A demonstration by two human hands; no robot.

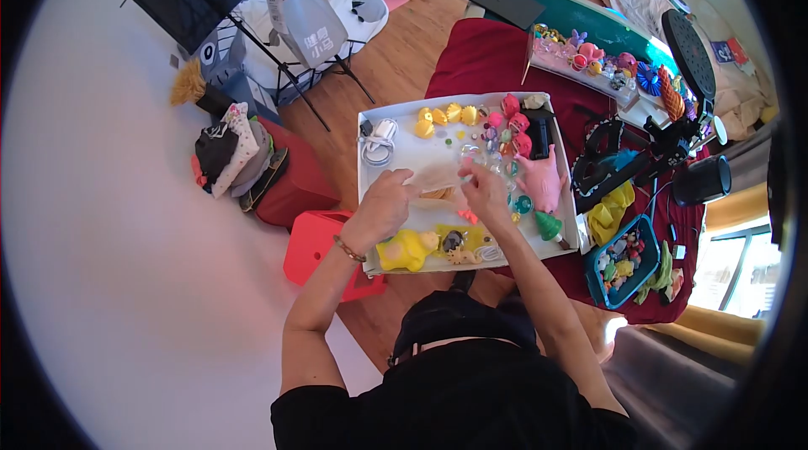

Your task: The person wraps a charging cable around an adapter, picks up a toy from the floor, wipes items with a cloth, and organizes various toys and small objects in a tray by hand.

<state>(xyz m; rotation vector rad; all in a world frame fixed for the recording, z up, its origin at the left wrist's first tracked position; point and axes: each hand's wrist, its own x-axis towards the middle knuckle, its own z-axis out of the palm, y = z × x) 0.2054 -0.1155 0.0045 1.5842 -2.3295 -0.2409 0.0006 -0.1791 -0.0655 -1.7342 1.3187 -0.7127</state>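
Both my hands are closed over the middle of a shallow white box (pixel 367 248). Between them stretches a thin, see-through piece of plastic (pixel 438 174), perhaps a bag. My left hand (pixel 383 204) pinches its left side, and my right hand (pixel 488 194) has its fingers together at the right side. Under the plastic, something tan and round (pixel 436 194) partly shows. Around the hands in the box lie a coiled white cable (pixel 380 143), yellow pieces (pixel 454 112), pink-red balls (pixel 520 123), a pink rubbery toy (pixel 541 181), a small green tree (pixel 549 226) and a yellow toy (pixel 406 250).
To the right, a dark red cloth (pixel 463 54) carries a teal basket (pixel 599 286) of small toys, a black stand (pixel 665 147) and a black cup (pixel 705 178). Behind is a tray of colourful trinkets (pixel 581 58). A red stool (pixel 311 248) stands at the left.
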